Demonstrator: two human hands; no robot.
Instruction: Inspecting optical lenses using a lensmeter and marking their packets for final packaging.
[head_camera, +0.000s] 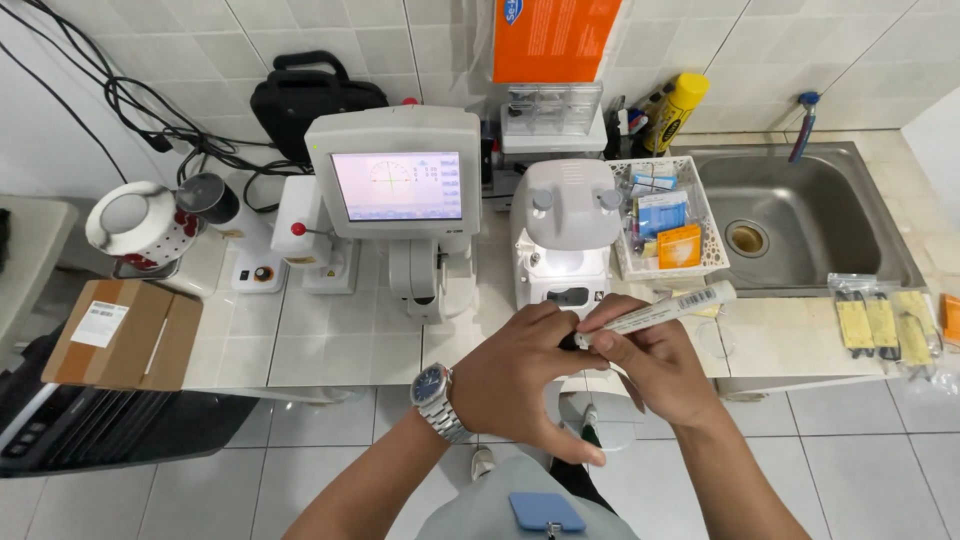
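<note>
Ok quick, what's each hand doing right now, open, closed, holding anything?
Left hand: curled closed in front of the marker's tip; whether it holds anything cannot be told.
Right hand: closed on a white marker.

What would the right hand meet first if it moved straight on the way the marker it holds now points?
The right hand holds a white marker aimed up-right. In that line the white basket of small packets probably comes first, then the sink; depth is unclear.
</note>
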